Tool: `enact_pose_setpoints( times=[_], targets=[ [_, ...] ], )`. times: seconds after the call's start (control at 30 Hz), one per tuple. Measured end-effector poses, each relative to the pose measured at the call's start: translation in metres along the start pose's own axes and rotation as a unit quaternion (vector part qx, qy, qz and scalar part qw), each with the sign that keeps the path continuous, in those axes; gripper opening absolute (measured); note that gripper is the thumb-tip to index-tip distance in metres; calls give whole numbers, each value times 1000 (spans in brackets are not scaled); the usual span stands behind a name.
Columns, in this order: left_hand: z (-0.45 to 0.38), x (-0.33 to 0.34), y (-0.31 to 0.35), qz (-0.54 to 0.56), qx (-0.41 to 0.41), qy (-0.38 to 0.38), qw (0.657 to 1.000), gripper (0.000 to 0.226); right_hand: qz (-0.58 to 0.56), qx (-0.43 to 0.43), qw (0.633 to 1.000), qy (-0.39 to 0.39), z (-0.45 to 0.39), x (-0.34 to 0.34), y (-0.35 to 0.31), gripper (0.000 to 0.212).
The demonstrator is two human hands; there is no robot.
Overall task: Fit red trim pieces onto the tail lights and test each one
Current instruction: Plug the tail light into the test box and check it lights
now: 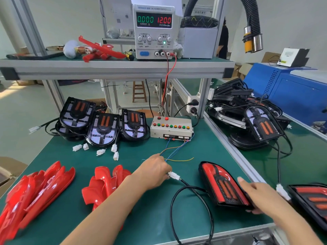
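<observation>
A tail light [221, 183] with red trim fitted lies on the green mat at the front right, unlit. My right hand [258, 193] holds its near right edge, thumb under the housing. Its black cable [185, 193] loops over the mat to a white connector [174, 175]. My left hand [155, 169] pinches that connector where it meets thin coloured wires [175, 150] from the test box [170, 128]. Two heaps of loose red trim pieces [35, 190] [104, 184] lie at the front left. Three untrimmed tail lights [104, 128] stand at the back left.
The power supply [153, 31] on the upper shelf reads 0.000 A and 12.00 V. A pile of tail lights [256, 121] lies on the right bench. Another trimmed tail light [313, 200] sits at the far right edge. Loose white plugs [100, 151] lie mid-mat.
</observation>
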State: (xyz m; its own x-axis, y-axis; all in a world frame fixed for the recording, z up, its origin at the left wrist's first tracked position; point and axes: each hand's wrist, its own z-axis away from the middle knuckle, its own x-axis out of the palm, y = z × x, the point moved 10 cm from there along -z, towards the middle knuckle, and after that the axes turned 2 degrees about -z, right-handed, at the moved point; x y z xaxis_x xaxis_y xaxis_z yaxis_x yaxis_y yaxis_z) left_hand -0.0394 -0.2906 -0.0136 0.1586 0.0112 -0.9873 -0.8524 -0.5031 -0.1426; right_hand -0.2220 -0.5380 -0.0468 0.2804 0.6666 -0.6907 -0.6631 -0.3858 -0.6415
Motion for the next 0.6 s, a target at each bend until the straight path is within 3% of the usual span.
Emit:
enact_pose_setpoints(
  times=[0.07,0.27,0.5,0.6],
  targets=[
    [-3,5,0,-5,-11,-13,1000,24,-99,29,992,-68,1,17,9,59],
    [-7,7,-8,2,-44,-29,999,22,-179,-13,968,-175,6,53,-15,68],
    [-10,11,-14,76,-52,-71,993,21,-306,-161,936,-71,6,65,-46,58],
    [-13,8,-23,180,-76,-87,977,44,-362,-198,911,-26,7,61,-62,44]
  ],
)
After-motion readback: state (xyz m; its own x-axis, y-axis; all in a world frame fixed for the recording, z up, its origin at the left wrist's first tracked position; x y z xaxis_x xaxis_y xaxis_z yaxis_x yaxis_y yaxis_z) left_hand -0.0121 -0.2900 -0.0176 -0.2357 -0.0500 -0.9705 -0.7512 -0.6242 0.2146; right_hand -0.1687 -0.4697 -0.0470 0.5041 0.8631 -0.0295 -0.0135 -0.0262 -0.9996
